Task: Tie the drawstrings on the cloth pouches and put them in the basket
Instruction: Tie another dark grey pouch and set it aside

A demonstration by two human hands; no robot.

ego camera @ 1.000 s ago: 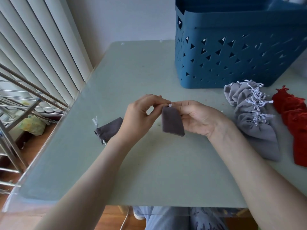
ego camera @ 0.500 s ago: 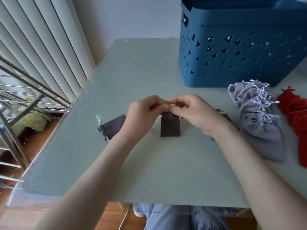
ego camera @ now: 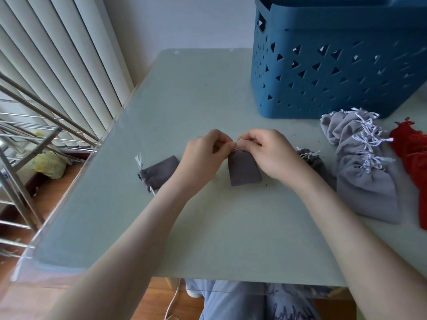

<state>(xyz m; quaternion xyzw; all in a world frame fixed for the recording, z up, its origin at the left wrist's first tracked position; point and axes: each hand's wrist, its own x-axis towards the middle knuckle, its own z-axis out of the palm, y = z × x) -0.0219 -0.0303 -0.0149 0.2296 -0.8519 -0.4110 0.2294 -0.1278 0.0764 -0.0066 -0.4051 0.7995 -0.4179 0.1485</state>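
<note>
A dark grey pouch (ego camera: 243,169) is pinched at its gathered top by the left hand (ego camera: 203,155) and the right hand (ego camera: 268,153), at the middle of the pale green table (ego camera: 208,100). A second grey pouch (ego camera: 159,173) is laid to the left. Light grey pouches (ego camera: 360,172) and red pouches (ego camera: 413,153) are piled beside the blue basket (ego camera: 335,65).

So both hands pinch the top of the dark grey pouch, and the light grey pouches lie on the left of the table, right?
No: in the head view the light grey pouches lie on the right of the table. The left hand and right hand do pinch the top of the dark grey pouch.
</note>
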